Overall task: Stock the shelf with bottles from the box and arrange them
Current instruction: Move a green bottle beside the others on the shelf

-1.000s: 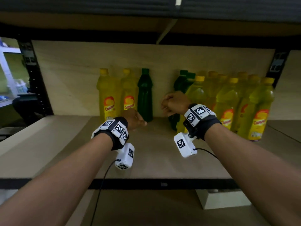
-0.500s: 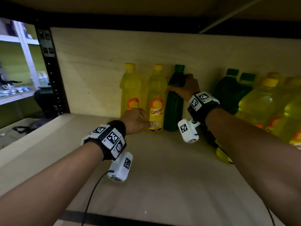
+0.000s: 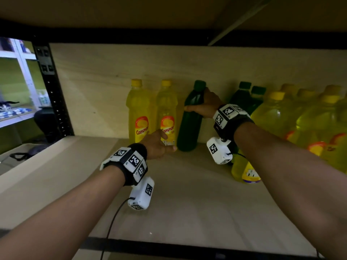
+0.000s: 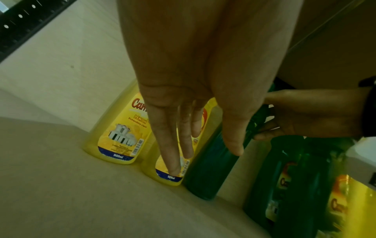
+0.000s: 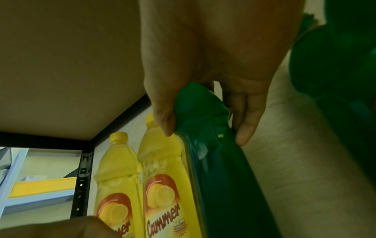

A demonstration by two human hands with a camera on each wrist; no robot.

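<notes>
While arranging back row: gripped green bottle [image 3: 189, 117] neck with right hand [image 3: 207, 105]; touched yellow bottle [image 3: 167, 113] with straight-fingered left hand [image 3: 156, 145] (box unseen, stocking seemingly well underway).

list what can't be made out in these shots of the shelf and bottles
- Green bottle: any label, none shows in any view; the right hand grips its upper part.
- Second yellow bottle: lower label, covered by the left hand in the head view and its fingers in the left wrist view.
- Bottle group at right: count, overlapping and partly behind the right arm.
- Box: in no view.
</notes>
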